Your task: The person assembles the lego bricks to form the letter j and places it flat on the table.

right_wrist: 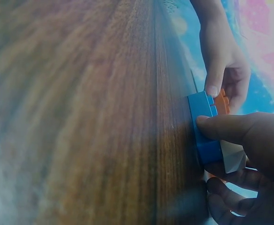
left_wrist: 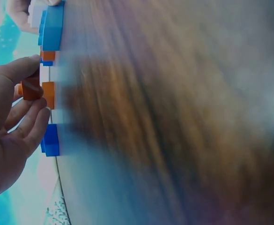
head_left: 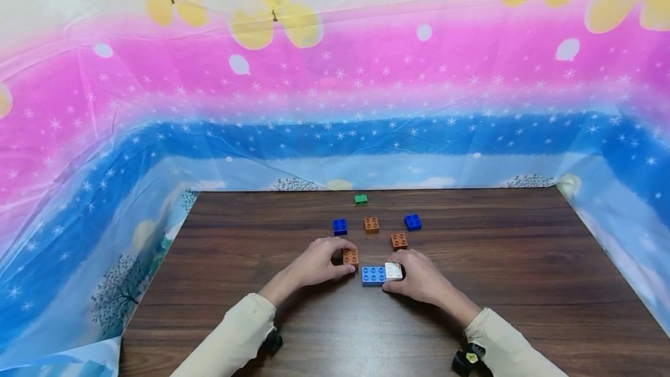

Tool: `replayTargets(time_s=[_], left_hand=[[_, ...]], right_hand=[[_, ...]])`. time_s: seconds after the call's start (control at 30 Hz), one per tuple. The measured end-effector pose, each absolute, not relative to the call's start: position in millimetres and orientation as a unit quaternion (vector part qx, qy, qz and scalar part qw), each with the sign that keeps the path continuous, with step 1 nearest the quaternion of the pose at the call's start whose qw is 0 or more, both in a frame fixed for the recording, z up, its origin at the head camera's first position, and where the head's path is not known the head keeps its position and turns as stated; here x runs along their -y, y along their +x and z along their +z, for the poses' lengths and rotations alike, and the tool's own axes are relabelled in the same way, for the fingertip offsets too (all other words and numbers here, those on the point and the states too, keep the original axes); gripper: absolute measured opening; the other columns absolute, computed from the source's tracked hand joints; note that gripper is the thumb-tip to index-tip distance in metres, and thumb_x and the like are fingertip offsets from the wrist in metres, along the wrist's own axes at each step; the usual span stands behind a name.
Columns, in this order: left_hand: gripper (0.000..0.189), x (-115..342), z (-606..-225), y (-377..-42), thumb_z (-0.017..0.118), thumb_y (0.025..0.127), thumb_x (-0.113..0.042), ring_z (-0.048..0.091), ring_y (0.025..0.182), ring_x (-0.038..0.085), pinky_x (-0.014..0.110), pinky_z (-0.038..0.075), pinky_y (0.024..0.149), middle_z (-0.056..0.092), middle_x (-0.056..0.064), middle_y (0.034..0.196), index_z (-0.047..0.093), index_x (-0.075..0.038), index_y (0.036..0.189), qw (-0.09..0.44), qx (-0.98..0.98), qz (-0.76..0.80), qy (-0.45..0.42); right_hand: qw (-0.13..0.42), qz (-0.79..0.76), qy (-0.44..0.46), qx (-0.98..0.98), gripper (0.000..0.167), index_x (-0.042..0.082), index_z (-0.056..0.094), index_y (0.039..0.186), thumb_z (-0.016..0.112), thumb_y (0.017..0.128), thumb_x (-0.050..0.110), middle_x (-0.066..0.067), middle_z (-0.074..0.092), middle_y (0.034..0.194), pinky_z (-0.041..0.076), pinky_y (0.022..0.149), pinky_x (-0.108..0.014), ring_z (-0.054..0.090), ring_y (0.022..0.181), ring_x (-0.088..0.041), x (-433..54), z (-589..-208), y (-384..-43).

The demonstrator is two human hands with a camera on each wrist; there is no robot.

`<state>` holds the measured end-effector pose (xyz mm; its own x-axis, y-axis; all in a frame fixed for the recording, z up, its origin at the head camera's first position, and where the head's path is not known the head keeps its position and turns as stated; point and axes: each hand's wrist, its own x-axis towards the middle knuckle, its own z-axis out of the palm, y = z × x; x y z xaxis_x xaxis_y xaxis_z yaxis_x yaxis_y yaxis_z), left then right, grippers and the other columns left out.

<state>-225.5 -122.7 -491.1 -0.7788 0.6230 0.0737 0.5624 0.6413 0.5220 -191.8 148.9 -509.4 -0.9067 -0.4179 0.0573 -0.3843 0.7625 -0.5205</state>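
Left hand (head_left: 320, 262) pinching an orange brick (head_left: 350, 258)
It is just left of the light-blue brick (head_left: 373, 276), which the right hand (head_left: 423, 277) grips, white brick (head_left: 394, 270) on top.

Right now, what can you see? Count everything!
Farthest brick: 1, green, back of table
Blue bricks: 2, dark blue, nearer us
Orange bricks: 3, orange, two on table, one in left hand
Long brick: 1, light blue, in right hand
Top brick: 1, white, on long brick's right end
Table: 1, brown, under bricks
Cloth: count unclear, mostly pink and blue, behind table
Gadgets: 2, black, by sleeves
Sleeves: 2, cream, head view's bottom
Hands: 2, holding bricks
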Motion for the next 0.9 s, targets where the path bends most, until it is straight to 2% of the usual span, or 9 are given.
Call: replayTargets(time_s=[0.2, 0.4, 0.9], left_hand=[[0.040, 119, -486, -218, 0.075, 0.095, -0.035, 0.062, 0.100, 0.008, 0.032, 0.052, 0.088, 0.069, -0.004, 0.112, 0.067, -0.014, 0.128, 0.064, -0.895, 0.272, 0.349], [0.036, 115, -484, -213, 0.076, 0.094, -0.033, 0.061, 0.098, 0.006, 0.028, 0.051, 0.085, 0.069, -0.004, 0.115, 0.068, -0.015, 0.124, 0.063, -0.889, 0.273, 0.362], [0.040, 109, -484, -210, 0.078, 0.092, -0.035, 0.062, 0.100, 0.007, 0.027, 0.051, 0.087, 0.070, -0.003, 0.116, 0.069, -0.015, 0.125, 0.065, -0.887, 0.263, 0.374]], right_hand=[[0.033, -0.270, -0.214, -0.938, 0.042, 0.012, 0.074, 0.111, 0.090, 0.078, 0.031, 0.004, 0.068, 0.098, 0.047, 0.073, -0.036, 0.057, 0.085, -0.010, -149, -509, -192], [0.035, -0.273, -0.214, -0.937, 0.042, 0.012, 0.074, 0.111, 0.090, 0.078, 0.031, 0.004, 0.068, 0.098, 0.047, 0.071, -0.036, 0.057, 0.084, -0.011, -149, -509, -192], [0.029, -0.269, -0.218, -0.938, 0.042, 0.012, 0.074, 0.111, 0.090, 0.077, 0.032, 0.005, 0.068, 0.098, 0.047, 0.072, -0.036, 0.057, 0.084, -0.010, -149, -510, -193]])
